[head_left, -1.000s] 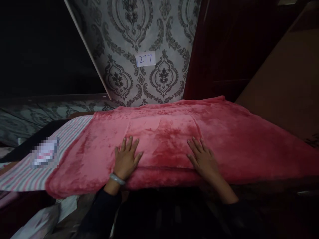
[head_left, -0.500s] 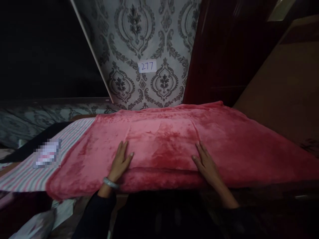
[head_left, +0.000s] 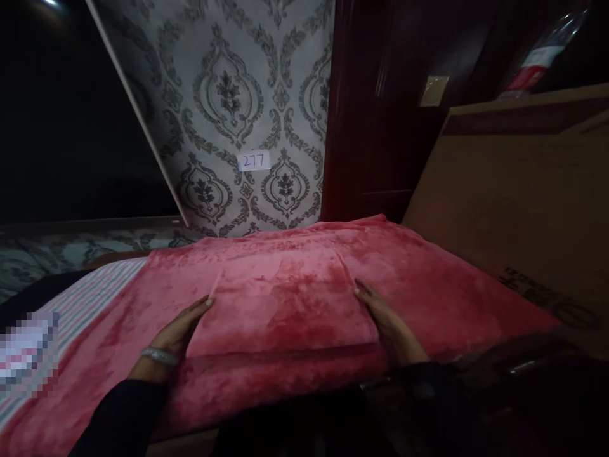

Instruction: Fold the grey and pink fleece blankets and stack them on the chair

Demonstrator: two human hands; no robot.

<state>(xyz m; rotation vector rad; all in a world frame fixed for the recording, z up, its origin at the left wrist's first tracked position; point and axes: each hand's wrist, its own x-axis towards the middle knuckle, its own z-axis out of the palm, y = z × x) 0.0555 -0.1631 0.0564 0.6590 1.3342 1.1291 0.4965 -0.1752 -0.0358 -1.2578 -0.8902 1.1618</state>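
A pink plush blanket (head_left: 438, 292) is spread across the surface before me. In its middle lies a flat rectangular folded piece (head_left: 285, 304) of the same pink plush; I cannot tell whether it is separate from the blanket. At its left edge is my left hand (head_left: 183, 324), wearing a pale bracelet (head_left: 159, 356), with fingers stretched forward and the fingertips touching the fold. My right hand (head_left: 387, 320) lies along the opposite edge, fingers extended and touching it there. Both palms face inward, and the undersides of the fingers are partly hidden.
Left of the blanket, a striped cloth (head_left: 90, 292) carries a blurred-out item (head_left: 26, 352). A large cardboard box (head_left: 518, 190) stands at the right, with a bottle (head_left: 540, 63) behind it. Behind are a dark screen (head_left: 71, 127) and a patterned wall (head_left: 228, 95) bearing a "277" label (head_left: 254, 160).
My hands have gone from lying flat on top of the folded piece's edges to its two sides, palms inward. The view has shifted right and up, bringing the bottle into sight.
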